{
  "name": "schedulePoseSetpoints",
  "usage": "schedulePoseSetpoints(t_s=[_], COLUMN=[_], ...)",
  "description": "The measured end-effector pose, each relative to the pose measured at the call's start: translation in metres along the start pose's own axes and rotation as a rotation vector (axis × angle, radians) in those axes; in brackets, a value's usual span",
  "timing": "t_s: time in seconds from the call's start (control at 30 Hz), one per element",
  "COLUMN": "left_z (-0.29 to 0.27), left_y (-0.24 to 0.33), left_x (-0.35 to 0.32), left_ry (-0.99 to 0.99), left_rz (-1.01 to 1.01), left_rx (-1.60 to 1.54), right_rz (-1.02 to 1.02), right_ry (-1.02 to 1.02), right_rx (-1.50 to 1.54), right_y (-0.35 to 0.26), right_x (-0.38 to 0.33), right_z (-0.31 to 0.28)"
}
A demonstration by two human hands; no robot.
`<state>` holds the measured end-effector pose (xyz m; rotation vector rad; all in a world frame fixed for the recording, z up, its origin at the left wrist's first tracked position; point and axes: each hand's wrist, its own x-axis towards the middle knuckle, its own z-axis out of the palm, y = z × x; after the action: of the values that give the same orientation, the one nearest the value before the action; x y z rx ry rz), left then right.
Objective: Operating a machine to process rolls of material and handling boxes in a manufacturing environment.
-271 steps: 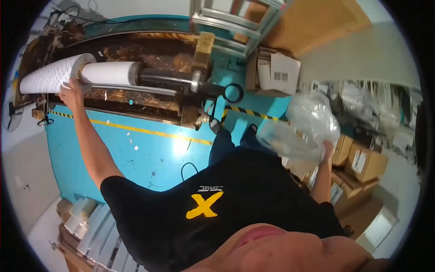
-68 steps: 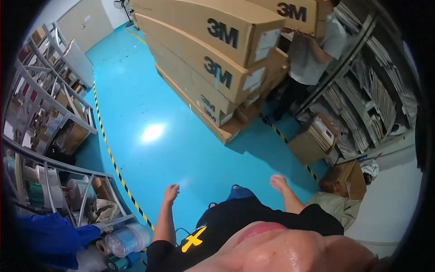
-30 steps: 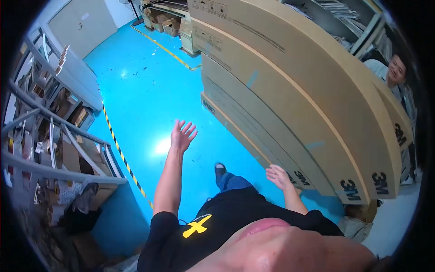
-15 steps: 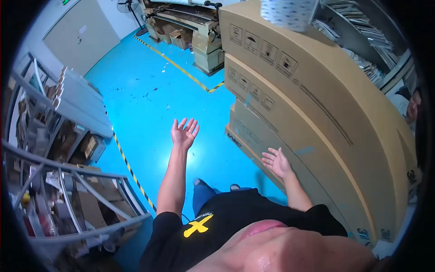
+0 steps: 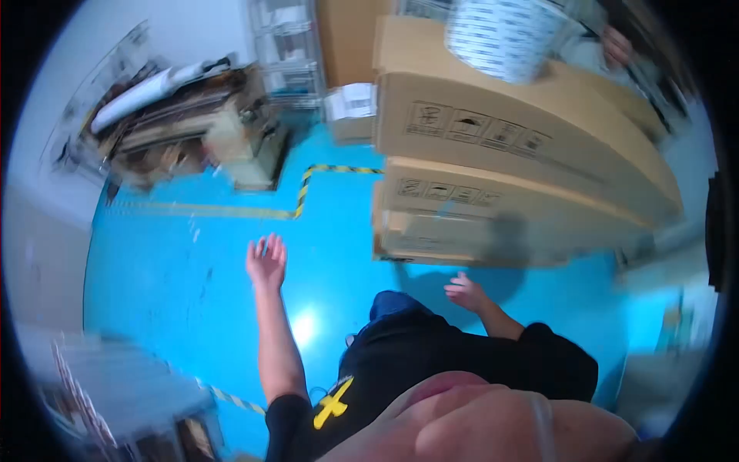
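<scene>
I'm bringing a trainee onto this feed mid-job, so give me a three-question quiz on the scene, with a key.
1. Yes or no: is the person's left grip holding anything?
2. Multiple choice. From the person's viewpoint, the stacked cartons are: A) left of the roller machine; B) right of it; C) on top of it.
3. Fill in the blank: the striped floor tape is yellow and ____.

Key:
1. No, it is open and empty.
2. B.
3. Black.

cartons (image 5: 585, 154): matt brown cardboard | floor (image 5: 331, 254): smooth, glossy | shirt (image 5: 431, 354): matt black cloth | trousers (image 5: 396, 306): blue cloth | patterned roll (image 5: 504, 38): smooth, paper-like
</scene>
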<state>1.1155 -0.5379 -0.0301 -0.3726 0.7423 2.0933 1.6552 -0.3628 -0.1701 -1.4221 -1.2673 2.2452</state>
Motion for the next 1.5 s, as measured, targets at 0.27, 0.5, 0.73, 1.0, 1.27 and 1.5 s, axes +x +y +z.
schedulePoseSetpoints(t_s=[0.27,0.5,0.73,1.0,1.27,1.5], left_z=[0.051,0.032,0.043,0.102,0.221,0.302], left_y=[0.037,0.107,0.123,0.174,0.078,0.024], left_x=[0.136,0.217,0.309,0.392,0.378,0.364], left_ry=[-0.120,0.080,-0.079,-0.238,-0.715,-0.976], left_rz=[-0.268,-0.245,-0.511,-0.554,-0.771,-0.714], left_rx=[-0.031,0.069,0.318,0.527,0.780,0.996], right_rz=[0.054,0.057,-0.017,-0.549,-0.977,-1.093], right_ry=[-0.024,-0.088,0.330,1.039,1.323,1.401], right_rx=[0.614,0.659,0.784,0.809,0.425,0.336], right_y=[-0.056,-0.109,-0.105,-0.120,-0.311,-0.366], right_x=[0.079,0.144,0.162,0.096,0.020,0.040], right_z=[0.133,0.232,0.286,0.315,0.326,0.309])
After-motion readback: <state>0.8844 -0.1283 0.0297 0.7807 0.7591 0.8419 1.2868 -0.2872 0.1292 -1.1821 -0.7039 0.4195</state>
